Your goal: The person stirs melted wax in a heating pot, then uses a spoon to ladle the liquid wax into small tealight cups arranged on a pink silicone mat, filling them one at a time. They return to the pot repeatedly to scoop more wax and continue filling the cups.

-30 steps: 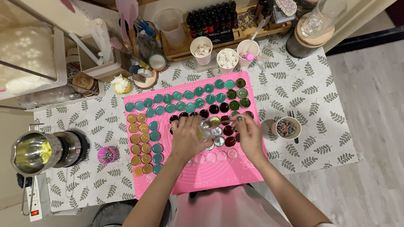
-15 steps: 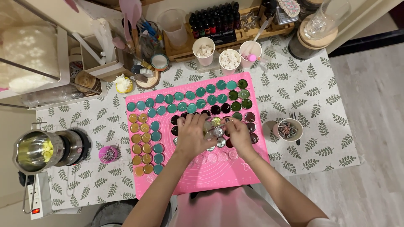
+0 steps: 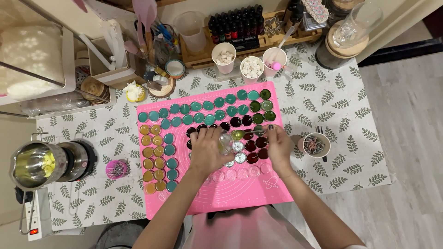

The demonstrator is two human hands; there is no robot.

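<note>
We curl our left hand [image 3: 206, 150] fingers around a small clear cup [image 3: 225, 141] while our right hand [image 3: 278, 146] pinches a spoon [image 3: 244, 133] over the pink mat [image 3: 240, 193].

Labels: a row of dark dropper bottles [image 3: 233, 25] stands in a wooden tray [image 3: 203, 57] at the far edge of the desk, centre; each carries a small label, some red, some pale, too small to make out. Far left, a clear bag [image 3: 25, 60] of white flakes. No signs or screens.
</note>
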